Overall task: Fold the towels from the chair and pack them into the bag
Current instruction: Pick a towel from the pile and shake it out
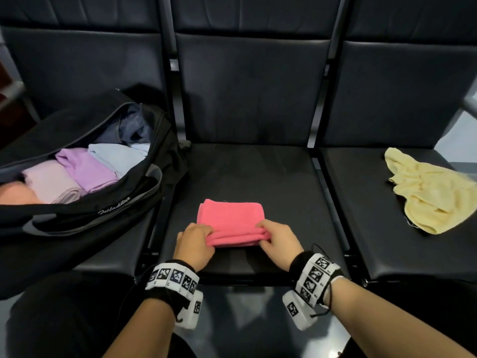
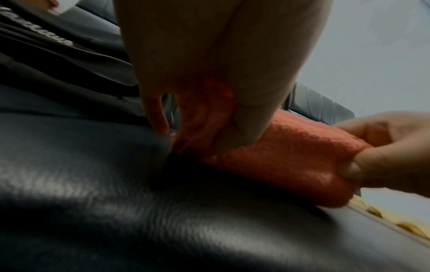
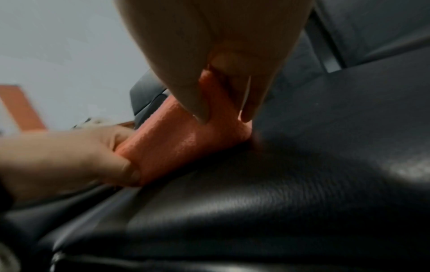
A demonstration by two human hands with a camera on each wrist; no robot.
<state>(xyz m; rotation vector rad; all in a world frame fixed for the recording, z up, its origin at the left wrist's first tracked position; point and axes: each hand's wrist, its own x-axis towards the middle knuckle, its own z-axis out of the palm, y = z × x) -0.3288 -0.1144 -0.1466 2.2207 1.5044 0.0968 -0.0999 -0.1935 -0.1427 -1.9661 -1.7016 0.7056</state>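
I judge the job well along: the black bag [image 1: 85, 192] at ten o'clock on the left seat already holds folded pink, lilac and pale-blue towels, while the yellow towel [image 1: 433, 192], crumpled and soft, waits at three o'clock on the right seat. My left hand [image 1: 194, 244] and right hand [image 1: 280, 241] each pinch an end of the pink towel [image 1: 229, 218], a thick, nubby terry rectangle folded several layers deep, its near edge lifted off the smooth, grained black seat [image 1: 258, 171] dead ahead.
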